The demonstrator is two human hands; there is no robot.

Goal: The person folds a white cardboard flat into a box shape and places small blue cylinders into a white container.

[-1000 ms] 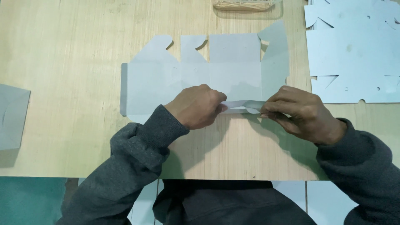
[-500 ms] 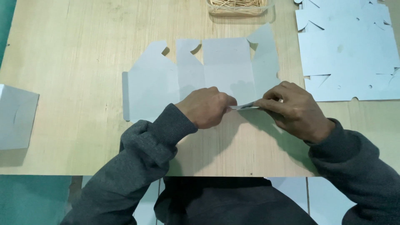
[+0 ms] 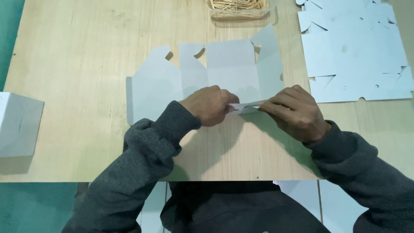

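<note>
Hands pinching the near flap of a flat box blank on the tabletop [image 3: 77,64].

The left hand [image 3: 210,105] and right hand [image 3: 295,113] both have their fingers closed on the raised front flap [image 3: 245,106] of the white die-cut cardboard blank [image 3: 207,75], which lies flat mid-tabletop. A stack of blanks [image 3: 353,51] lies far right, a tray of wooden sticks [image 3: 238,7] at the far edge, a folded box [image 3: 19,125] at left.

left hand [image 3: 211,105] and right hand [image 3: 295,112] drawn apart, folded flap [image 3: 246,106] pinched longer
</note>
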